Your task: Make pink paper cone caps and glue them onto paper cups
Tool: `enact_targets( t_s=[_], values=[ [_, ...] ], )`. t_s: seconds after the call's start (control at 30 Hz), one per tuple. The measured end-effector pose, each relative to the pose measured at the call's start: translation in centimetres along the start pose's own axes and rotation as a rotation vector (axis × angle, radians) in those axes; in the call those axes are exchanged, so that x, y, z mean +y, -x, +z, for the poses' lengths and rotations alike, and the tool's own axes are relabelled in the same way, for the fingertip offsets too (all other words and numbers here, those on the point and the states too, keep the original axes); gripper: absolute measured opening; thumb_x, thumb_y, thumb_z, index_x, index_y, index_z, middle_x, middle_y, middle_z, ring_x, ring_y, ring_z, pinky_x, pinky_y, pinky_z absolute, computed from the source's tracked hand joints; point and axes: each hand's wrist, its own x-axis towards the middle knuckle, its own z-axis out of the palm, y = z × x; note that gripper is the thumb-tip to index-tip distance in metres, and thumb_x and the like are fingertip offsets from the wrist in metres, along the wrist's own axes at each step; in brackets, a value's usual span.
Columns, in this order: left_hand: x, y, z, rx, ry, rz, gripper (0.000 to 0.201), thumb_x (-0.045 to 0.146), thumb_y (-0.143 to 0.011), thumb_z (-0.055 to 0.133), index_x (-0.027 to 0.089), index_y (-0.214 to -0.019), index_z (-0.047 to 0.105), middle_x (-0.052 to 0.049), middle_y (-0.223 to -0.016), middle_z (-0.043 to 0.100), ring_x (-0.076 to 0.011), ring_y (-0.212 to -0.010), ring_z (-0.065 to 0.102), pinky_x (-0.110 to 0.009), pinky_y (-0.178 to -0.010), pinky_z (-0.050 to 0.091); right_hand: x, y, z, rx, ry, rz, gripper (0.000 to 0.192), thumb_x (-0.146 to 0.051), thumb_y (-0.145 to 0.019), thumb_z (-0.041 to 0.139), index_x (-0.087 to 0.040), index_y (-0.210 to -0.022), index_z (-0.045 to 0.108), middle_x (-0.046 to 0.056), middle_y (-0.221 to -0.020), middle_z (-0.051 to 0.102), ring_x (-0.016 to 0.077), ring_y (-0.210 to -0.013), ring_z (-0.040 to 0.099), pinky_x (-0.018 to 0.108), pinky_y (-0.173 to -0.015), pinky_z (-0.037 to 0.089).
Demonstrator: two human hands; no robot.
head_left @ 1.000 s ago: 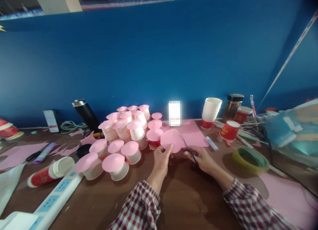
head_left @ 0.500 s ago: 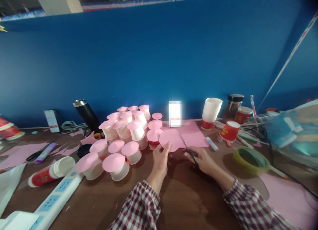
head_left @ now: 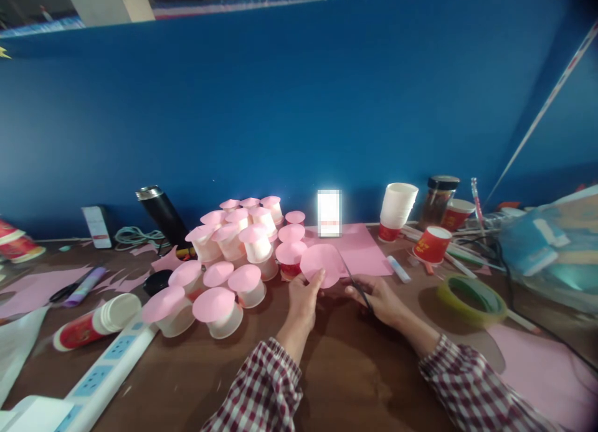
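The left hand (head_left: 303,300) pinches a pink paper disc (head_left: 322,264) at its lower left edge, thumb on the near face and the other fingers behind it, so the disc stands tilted up just above the fingertips with its flat face turned toward the camera. The right hand (head_left: 380,298) is closed around the handles of a pair of scissors (head_left: 355,282), fingers curled through the loops. The scissors' long axis runs from the right hand's knuckles up and to the left, with the blade tips pointing away from the person toward the disc's right edge, which they meet; whether the blades are parted is too fine to tell. Between the two sets of fingers lies a short gap of bare brown table (head_left: 336,363). Just beyond the disc, past the scissor tips, a pink paper sheet (head_left: 367,248) lies flat. To the left of the left fingers, close by, stands a cluster of upturned cups topped with pink discs (head_left: 233,258). To the right of the right hand, well apart, lies a green tape roll (head_left: 471,298), and farther back stand a red paper cup (head_left: 432,244), a stack of white cups (head_left: 397,209) and a dark-lidded jar (head_left: 438,200). Both forearms wear checked sleeves (head_left: 261,391).
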Motion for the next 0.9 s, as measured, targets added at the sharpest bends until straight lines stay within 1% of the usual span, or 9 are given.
enact_targets(
  t_s=[0.13, 0.27, 0.57, 0.77, 0.9],
  values=[
    [0.15, 0.11, 0.15, 0.007, -0.013, -0.028, 0.040, 0.041, -0.058, 0.077, 0.008, -0.078, 0.068, -0.005, -0.063, 0.065, -0.0083, -0.048, 0.051, -0.019, -0.044, 0.037, -0.47, 0.04, -0.02, 0.002, -0.013, -0.003, 0.047, -0.051, -0.070, 0.067, -0.011, -0.095, 0.065, -0.002, -0.059, 0.051, 0.0093, -0.050, 0.045, 0.020, -0.044, 0.038],
    [0.12, 0.12, 0.22, -0.009, -0.019, -0.047, 0.039, 0.040, -0.058, 0.077, 0.009, -0.079, 0.068, -0.005, -0.065, 0.066, -0.0083, -0.049, 0.052, -0.019, -0.045, 0.037, -0.66, 0.03, -0.02, 0.010, -0.020, -0.029, 0.046, -0.051, -0.069, 0.067, -0.012, -0.092, 0.065, -0.001, -0.060, 0.053, 0.0102, -0.053, 0.047, 0.021, -0.047, 0.039],
    [-0.12, 0.15, 0.14, -0.034, -0.048, -0.030, 0.039, 0.038, -0.060, 0.076, 0.007, -0.081, 0.067, -0.005, -0.065, 0.065, -0.0077, -0.049, 0.051, -0.018, -0.043, 0.037, -0.28, -0.01, -0.10, 0.003, -0.042, -0.051, 0.040, -0.049, -0.073, 0.065, -0.012, -0.087, 0.062, -0.003, -0.059, 0.049, 0.0085, -0.051, 0.044, 0.020, -0.046, 0.036],
    [0.00, 0.15, 0.13, -0.032, -0.043, -0.023, 0.040, 0.039, -0.059, 0.077, 0.007, -0.082, 0.067, -0.005, -0.065, 0.065, -0.0073, -0.048, 0.050, -0.018, -0.043, 0.037, -0.43, -0.03, -0.15, -0.002, -0.023, -0.060, 0.039, -0.050, -0.073, 0.065, -0.013, -0.083, 0.062, -0.001, -0.062, 0.053, 0.0098, -0.054, 0.047, 0.021, -0.048, 0.039],
    [-0.09, 0.07, 0.10, -0.029, -0.053, -0.034, 0.040, 0.038, -0.060, 0.076, 0.007, -0.082, 0.066, -0.004, -0.063, 0.064, -0.0064, -0.046, 0.048, -0.019, -0.042, 0.037, -0.42, -0.14, -0.22, -0.008, -0.008, -0.074, 0.039, -0.049, -0.074, 0.063, -0.012, -0.085, 0.064, 0.002, -0.068, 0.059, 0.0123, -0.059, 0.052, 0.022, -0.053, 0.042]
  ],
)
